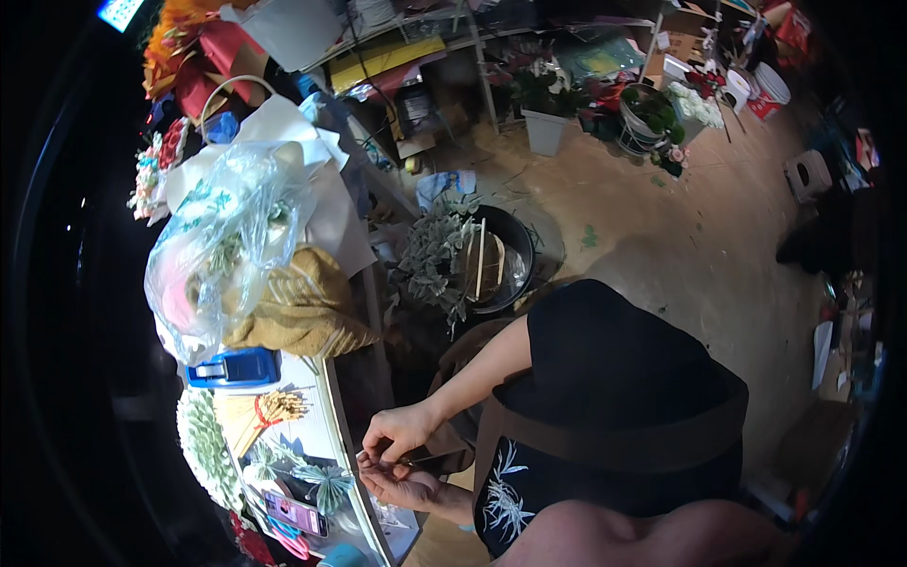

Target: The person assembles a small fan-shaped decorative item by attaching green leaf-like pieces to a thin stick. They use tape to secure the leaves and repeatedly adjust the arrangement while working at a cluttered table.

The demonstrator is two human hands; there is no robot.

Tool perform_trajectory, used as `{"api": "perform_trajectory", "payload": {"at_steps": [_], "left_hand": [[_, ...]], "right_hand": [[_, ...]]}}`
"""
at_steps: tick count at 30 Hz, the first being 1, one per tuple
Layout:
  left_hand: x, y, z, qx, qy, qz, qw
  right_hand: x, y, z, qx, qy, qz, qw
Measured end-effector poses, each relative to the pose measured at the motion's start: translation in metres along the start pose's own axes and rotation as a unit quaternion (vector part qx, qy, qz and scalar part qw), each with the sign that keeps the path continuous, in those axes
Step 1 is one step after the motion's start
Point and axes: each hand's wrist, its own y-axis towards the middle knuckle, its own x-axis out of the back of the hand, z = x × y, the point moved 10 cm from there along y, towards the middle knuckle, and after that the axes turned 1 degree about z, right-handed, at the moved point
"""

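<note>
My right hand [404, 431] is closed in a pinch, its fingertips meeting those of my left hand at the edge of the white table [331, 402]. Palm up and with curled fingers, my left hand [412, 488] lies just below it. Anything between the fingertips is too small or hidden to make out. Close to the hands on the table are grey-green leaves [326, 486] and a phone [296, 513] with a lit screen. Pink-handled scissors [291, 541] lie beside the phone. Farther along are a bundle of thin sticks [274, 408] with a red tie and a blue tape dispenser [232, 368].
A clear plastic bag [231, 222] and a mustard cloth [307, 307] heap up at the table's far end. On the floor beside the table stands a black bucket [520, 248] next to grey foliage [439, 246]. Potted plants and a white stool [808, 177] stand farther off.
</note>
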Motion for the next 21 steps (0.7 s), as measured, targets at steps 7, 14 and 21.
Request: {"api": "perform_trajectory", "payload": {"at_steps": [7,14,21], "left_hand": [[-0.024,0.003,-0.013,-0.075,0.107,-0.047,0.99],[-0.014,-0.018,-0.01,-0.034,-0.043,-0.046,0.997],[-0.028,-0.024,-0.014,0.039,-0.109,0.072,0.991]], "right_hand": [[0.025,-0.023,0.06,0.117,-0.172,-0.135,0.969],[-0.002,-0.013,0.03,-0.025,-0.031,0.027,0.999],[-0.01,-0.014,-0.002,-0.224,0.09,0.091,0.966]]}}
